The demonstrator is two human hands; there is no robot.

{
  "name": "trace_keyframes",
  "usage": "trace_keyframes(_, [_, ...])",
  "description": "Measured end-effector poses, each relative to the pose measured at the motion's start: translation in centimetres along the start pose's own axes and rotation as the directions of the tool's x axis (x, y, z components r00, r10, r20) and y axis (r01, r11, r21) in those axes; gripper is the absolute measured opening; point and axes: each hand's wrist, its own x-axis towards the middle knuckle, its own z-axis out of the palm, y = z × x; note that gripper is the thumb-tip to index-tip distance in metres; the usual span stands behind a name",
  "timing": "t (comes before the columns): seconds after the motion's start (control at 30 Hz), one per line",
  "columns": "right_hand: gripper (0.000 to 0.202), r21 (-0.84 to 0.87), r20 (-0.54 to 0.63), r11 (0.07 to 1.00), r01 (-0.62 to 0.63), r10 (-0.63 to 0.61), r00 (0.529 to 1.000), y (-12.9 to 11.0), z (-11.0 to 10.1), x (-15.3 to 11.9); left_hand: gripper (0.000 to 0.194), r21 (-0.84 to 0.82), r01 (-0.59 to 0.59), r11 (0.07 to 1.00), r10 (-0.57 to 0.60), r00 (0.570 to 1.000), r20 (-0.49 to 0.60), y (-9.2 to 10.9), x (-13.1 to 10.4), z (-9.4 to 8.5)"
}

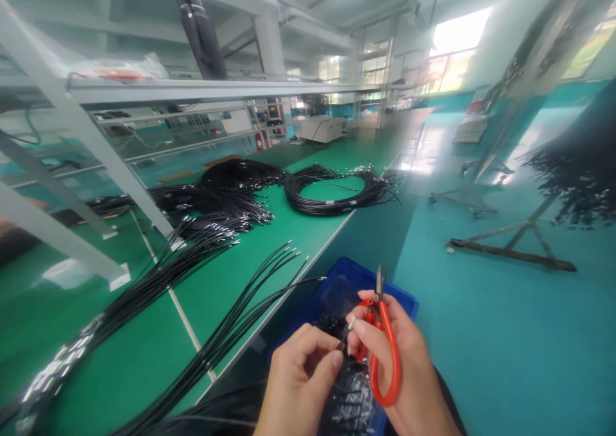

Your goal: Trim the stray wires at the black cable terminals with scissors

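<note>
Red-orange cutter handles [396, 352] — black cables [149, 288] (silvery at the tips), green tabletop [206, 295], deep-blue bin [407, 298].

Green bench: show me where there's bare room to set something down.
On the bench, one strip lies bare between the long bundle and the loose cables, crossed by a pale line. Another bare patch lies between the loose cables and the coil. Crowded: the heap beside the rack post.

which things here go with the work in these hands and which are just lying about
Seems in use:
- red-handled cutters, in the right hand
- short black piece, pinched in the left hand
- blue bin, below the hands

Probably just lying about:
- white box, on the bench
- plastic bag, on the shelf
</note>
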Motion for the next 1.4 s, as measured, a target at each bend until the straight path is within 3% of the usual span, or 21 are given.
trace_keyframes(0.13, [0.034,0.053,0.003,0.993,-0.102,0.102,0.995,-0.1,0.3,-0.3,0.016,-0.112,0.006,0.994,-0.009,1.000,-0.025,-0.8,-0.4,0.4])
trace_keyframes(0.3, [0.031,0.055,-0.021,0.980,-0.189,0.190,0.981,0.8,1.0,-0.9,0.020,-0.387,0.119,0.914,-0.117,0.993,0.028,-0.8,-0.6,1.0])
trace_keyframes(0.47, [0.039,0.025,-0.030,0.990,-0.138,0.139,0.990,1.9,1.6,-1.1,0.021,-0.438,0.107,0.893,-0.149,0.987,-0.062,0.3,0.0,0.8])
trace_keyframes(0.63, [0.032,0.030,0.057,0.992,-0.126,0.124,0.991,2.1,1.4,-1.0,0.018,-0.576,0.158,0.802,-0.154,0.986,0.055,0.3,0.5,-0.1])
trace_keyframes(0.97, [0.031,0.039,0.044,0.988,-0.152,0.150,0.988,1.5,1.8,-1.3,0.013,-0.654,0.099,0.750,-0.111,0.994,0.024,0.5,0.3,0.0])
trace_keyframes(1.2, [0.029,0.052,0.048,0.985,-0.167,0.165,0.985,1.1,2.0,-1.3,0.013,-0.694,0.141,0.706,-0.204,0.979,-0.009,0.7,0.2,0.2])
trace_keyframes(1.3, [0.027,0.057,0.061,0.983,-0.175,0.171,0.983,0.9,1.9,-1.3,0.015,-0.713,0.107,0.693,-0.136,0.991,0.017,0.5,0.4,0.3])
trace_keyframes(1.4, [0.027,0.080,0.074,0.980,-0.184,0.178,0.981,0.9,1.8,-1.3,0.016,-0.658,0.086,0.748,-0.117,0.993,-0.004,0.0,0.5,-0.2])
